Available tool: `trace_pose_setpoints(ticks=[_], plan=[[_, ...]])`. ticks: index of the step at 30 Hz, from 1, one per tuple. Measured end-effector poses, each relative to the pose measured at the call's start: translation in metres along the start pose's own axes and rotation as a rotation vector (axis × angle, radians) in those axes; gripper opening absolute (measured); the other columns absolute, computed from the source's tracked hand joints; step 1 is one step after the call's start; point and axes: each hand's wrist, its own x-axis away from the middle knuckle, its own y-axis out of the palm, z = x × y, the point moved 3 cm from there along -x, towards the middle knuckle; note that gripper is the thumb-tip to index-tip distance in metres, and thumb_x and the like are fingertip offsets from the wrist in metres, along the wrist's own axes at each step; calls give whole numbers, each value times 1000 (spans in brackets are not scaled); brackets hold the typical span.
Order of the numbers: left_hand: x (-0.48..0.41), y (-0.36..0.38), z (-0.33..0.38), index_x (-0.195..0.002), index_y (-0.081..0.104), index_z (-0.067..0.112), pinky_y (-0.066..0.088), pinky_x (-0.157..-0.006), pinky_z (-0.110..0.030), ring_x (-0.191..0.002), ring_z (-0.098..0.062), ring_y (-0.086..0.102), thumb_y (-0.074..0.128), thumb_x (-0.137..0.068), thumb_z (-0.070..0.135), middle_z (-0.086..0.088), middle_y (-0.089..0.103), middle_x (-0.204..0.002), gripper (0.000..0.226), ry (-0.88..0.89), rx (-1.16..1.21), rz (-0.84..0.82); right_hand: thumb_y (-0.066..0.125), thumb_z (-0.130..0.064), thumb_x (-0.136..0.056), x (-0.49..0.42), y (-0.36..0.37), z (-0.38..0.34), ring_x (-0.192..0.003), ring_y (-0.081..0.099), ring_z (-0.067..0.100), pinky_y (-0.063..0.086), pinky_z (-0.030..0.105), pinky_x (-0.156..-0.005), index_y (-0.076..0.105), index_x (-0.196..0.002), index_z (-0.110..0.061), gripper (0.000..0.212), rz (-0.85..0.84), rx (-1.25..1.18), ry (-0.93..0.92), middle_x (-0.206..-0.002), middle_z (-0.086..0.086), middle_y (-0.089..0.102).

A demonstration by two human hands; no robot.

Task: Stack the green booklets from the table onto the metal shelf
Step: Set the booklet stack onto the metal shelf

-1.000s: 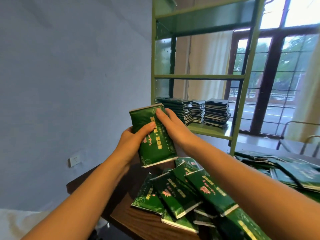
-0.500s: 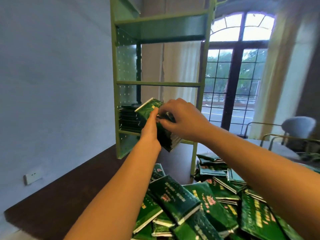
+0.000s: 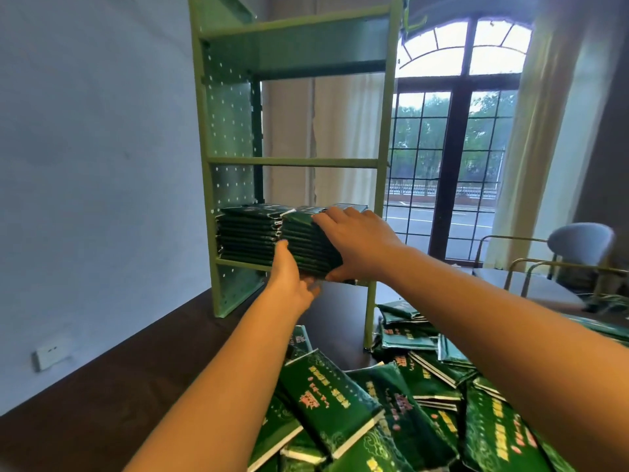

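Position: the bundle point(image 3: 308, 245) of green booklets is directly ahead of me, on the lowest board of the metal shelf point(image 3: 383, 131). It sits just beside the left stack point(image 3: 246, 233) already on that board. The two appear to touch, or nearly so.

Right hand point(image 3: 360, 245): its fingers point(image 3: 326, 216) lie over the top of the bundle and the thumb hooks under the lower front corner. It is clamped round the bundle.

Left hand point(image 3: 289, 277): the thumb stands up against the bundle's front left edge and the other fingers curl beneath it at the board's lip. It also holds the bundle.

Governing relation: the bundle sits between my two hands, with the left below and in front and the right above and to the right. I judge that the booklets' long axis runs back into the shelf, with their narrow edges facing me. Any further travel would therefore be a straight push away from me. The right hand covers more of the bundle and is better placed to drive it. The left can only steady the front.

Not determined: whether the bundle's underside is fully seated on the board or overhangs the lip. My left hand hides that edge. A sliver of a further stack point(image 3: 354, 207) shows behind my right hand.

Remaining work: many loose booklets point(image 3: 340, 403) lie heaped on the surface point(image 3: 136, 369) below. I judge the task to be far from finished.
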Motion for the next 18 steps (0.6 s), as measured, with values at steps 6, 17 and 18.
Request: trace_pose_setpoints(ticks=[6, 17, 18], plan=[[-8, -26, -15, -84, 56, 11, 41, -62, -27, -66, -15, 60, 40, -101, 40, -1, 61, -71, 37, -59, -582, -1, 71, -50, -73, -5, 10, -1, -124, 41, 28, 40, 42, -99, 23, -142, -17, 90, 9, 80, -36, -138, 6, 39], [-22, -8, -15, -77, 53, 12, 39, -35, -10, -37, -2, 59, 39, -103, 22, 7, 61, -43, 32, -30, -465, -18, 72, -43, -74, -17, 22, 10, -128, 38, 29, 37, 44, -103, 21, -143, -17, 90, -23, 105, -24, -142, 8, 35], [-24, -7, -16, -77, 55, 11, 39, -34, -10, -38, -2, 60, 39, -103, 21, 6, 62, -44, 32, -20, -466, -17, 71, -43, -74, -18, 24, 11, -128, 38, 29, 37, 44, -103, 20, -143, -17, 90, -24, 108, -24, -142, 8, 36]])
